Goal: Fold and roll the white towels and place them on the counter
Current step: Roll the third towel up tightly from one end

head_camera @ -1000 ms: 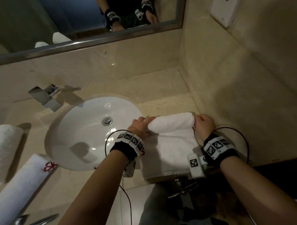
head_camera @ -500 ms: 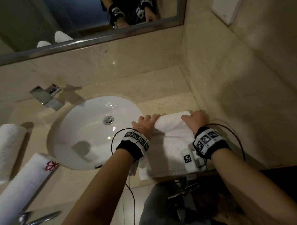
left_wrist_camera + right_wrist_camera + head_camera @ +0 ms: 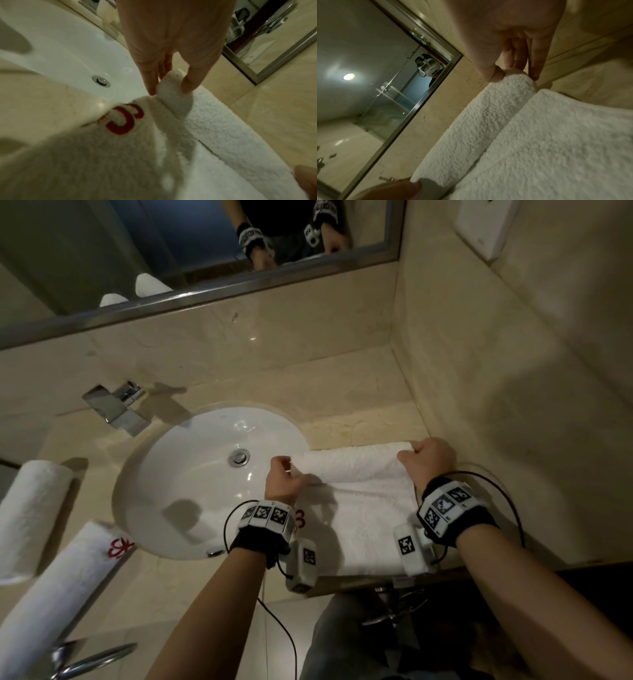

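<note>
A white towel [image 3: 363, 525] lies on the counter [image 3: 349, 426] right of the sink, its far end wound into a roll [image 3: 352, 462]. My left hand [image 3: 287, 474] pinches the roll's left end; in the left wrist view, thumb and fingers [image 3: 150, 83] clamp that end beside a red embroidered mark [image 3: 125, 119]. My right hand [image 3: 411, 455] pinches the right end, where thumb and fingers [image 3: 536, 70] squeeze the roll [image 3: 488, 121]. The towel's flat part reaches the counter's near edge.
The white sink [image 3: 191, 508] and a chrome tap [image 3: 116, 405] sit to the left. Two rolled towels [image 3: 30, 515] [image 3: 65, 587] lie at far left. A marble wall [image 3: 513, 405] stands close on the right, with a mirror [image 3: 171, 251] behind.
Half a second ago both hands lay over the top of the roll. They have since shifted outward and now pinch its two ends.
</note>
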### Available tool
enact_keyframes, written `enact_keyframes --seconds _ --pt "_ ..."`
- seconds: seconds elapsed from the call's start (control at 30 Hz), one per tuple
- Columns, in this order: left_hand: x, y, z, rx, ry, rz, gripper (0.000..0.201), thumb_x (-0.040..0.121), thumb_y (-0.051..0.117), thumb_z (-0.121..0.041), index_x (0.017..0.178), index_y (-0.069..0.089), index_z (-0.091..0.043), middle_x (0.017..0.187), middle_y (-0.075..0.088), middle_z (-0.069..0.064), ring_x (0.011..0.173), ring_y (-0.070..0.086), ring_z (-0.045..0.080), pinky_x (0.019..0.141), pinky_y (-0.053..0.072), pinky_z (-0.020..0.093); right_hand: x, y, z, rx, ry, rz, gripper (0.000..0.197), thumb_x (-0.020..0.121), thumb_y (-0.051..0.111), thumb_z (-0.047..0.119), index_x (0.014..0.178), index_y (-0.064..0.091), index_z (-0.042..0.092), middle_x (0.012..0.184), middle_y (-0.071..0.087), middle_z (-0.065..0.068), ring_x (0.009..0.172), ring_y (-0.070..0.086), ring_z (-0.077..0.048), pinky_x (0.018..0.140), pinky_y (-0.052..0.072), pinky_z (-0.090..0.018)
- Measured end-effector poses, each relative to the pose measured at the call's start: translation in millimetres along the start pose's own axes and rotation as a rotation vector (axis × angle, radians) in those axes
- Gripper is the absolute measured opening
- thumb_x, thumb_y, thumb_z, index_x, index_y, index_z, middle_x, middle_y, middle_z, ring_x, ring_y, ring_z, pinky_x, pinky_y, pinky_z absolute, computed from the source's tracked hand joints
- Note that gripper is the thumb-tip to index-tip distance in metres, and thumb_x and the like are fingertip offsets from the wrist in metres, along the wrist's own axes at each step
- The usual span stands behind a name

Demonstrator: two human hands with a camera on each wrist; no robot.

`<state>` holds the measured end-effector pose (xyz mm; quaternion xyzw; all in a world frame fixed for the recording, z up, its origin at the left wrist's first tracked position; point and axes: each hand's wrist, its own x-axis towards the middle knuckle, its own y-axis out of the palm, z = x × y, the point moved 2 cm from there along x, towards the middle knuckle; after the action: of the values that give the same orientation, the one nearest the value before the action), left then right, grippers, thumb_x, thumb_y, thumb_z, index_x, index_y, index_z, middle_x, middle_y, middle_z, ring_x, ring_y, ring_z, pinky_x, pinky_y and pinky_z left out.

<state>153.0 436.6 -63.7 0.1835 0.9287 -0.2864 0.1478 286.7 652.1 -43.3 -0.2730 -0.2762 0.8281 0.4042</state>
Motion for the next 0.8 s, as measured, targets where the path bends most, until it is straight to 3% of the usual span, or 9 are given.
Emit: enact_keyframes --seconds 0.07,0.17,0.3,0.37,0.47,0.53,0.6,0.7,0.8 --pt "1.9 -1.0 2.7 0.033 0.003 -0.038 0.067 0.067 0.08 -0.014 0.124 0.048 -0.003 0.123 0.058 0.012 0.108 0.057 0.025 0.09 0.049 0.033 3.5 2.1 -0.2 -0.061 -0.011 0.008 0.014 0.081 0.063 0.012 0.079 0.063 -0.001 0.083 0.062 -0.018 0.072 0.047 -0.018 0.054 0.032 -0.017" --pt "4.7 -2.1 5.9 0.11 0.068 -0.003 0.058 0.071 0.078 -0.012 0.122 0.052 -0.001 0.119 0.061 0.012 0.106 0.06 0.026 0.089 0.05 0.034 6.1 4.3 -0.4 -0.086 0.005 0.045 0.03 0.083 0.062 0.013 0.102 0.064 -0.01 0.094 0.064 -0.018 0.078 0.051 -0.021 0.064 0.034 -0.022" --pt "10.3 -3.4 3.5 0.293 0.176 -0.026 0.024 0.074 0.069 -0.006 0.095 0.063 0.003 0.086 0.066 0.012 0.079 0.063 0.025 0.074 0.051 0.034 17.1 3.7 -2.2 -0.12 0.058 0.065 0.025 0.083 0.058 0.011 0.096 0.066 -0.009 0.1 0.068 -0.02 0.089 0.064 -0.033 0.068 0.046 -0.027" --pt "14.8 -1.5 1.0 0.237 0.131 -0.021 0.007 0.074 0.066 -0.001 0.075 0.059 0.003 0.065 0.058 0.01 0.055 0.063 0.012 0.071 0.057 0.041 23.2 3.8 -7.0 -0.121 0.074 0.043 0.02 0.083 0.054 0.01 0.08 0.067 -0.006 0.092 0.067 -0.018 0.084 0.064 -0.032 0.067 0.047 -0.028" --pt "22.1 2.7 0.4 0.166 0.079 -0.031 0.012 0.074 0.065 0.001 0.067 0.055 -0.001 0.057 0.049 0.004 0.036 0.053 -0.002 0.065 0.058 0.048 28.9 6.5 -12.8 -0.132 0.085 0.052 0.031 0.082 0.05 0.009 0.052 0.044 0.008 0.074 0.054 -0.013 0.072 0.055 -0.026 0.064 0.044 -0.029" --pt "24.3 4.4 -1.0 0.198 0.095 -0.032 0.011 0.074 0.065 -0.003 0.069 0.056 -0.001 0.06 0.053 0.007 0.043 0.059 0.005 0.064 0.058 0.048 30.5 5.0 -12.4 -0.097 0.111 0.09 0.031 0.081 0.05 0.007 0.051 0.042 0.007 0.066 0.052 -0.011 0.069 0.055 -0.026 0.062 0.045 -0.031" --pt "24.1 2.4 -7.2 0.297 0.127 -0.02 0.01 0.075 0.065 -0.009 0.077 0.057 -0.003 0.072 0.062 0.013 0.067 0.067 0.025 0.07 0.057 0.044 32.7 2.3 -8.3 -0.118 0.086 0.112 0.028 0.081 0.051 0.007 0.053 0.045 0.006 0.068 0.056 -0.011 0.07 0.058 -0.027 0.062 0.046 -0.03" --pt "28.5 -5.8 -16.7 0.494 0.154 0.065 0.047 0.079 0.067 -0.015 0.121 0.048 -0.007 0.108 0.065 0.014 0.101 0.062 0.031 0.087 0.05 0.037 29.7 -3.6 8.9 -0.373 -0.096 0.065 0.006 0.082 0.053 0.006 0.086 0.058 0.005 0.1 0.061 -0.013 0.092 0.059 -0.03 0.075 0.052 -0.034" --pt "36.4 -7.8 -27.9 0.598 0.194 0.208 0.082 0.075 0.071 -0.008 0.142 0.026 -0.014 0.131 0.05 0.015 0.12 0.051 0.03 0.102 0.04 0.036 30.9 0.5 23.2 -0.527 -0.361 0.187 0.035 0.081 0.053 0.0 0.113 0.053 0.014 0.125 0.044 -0.007 0.11 0.048 -0.026 0.089 0.046 -0.035"
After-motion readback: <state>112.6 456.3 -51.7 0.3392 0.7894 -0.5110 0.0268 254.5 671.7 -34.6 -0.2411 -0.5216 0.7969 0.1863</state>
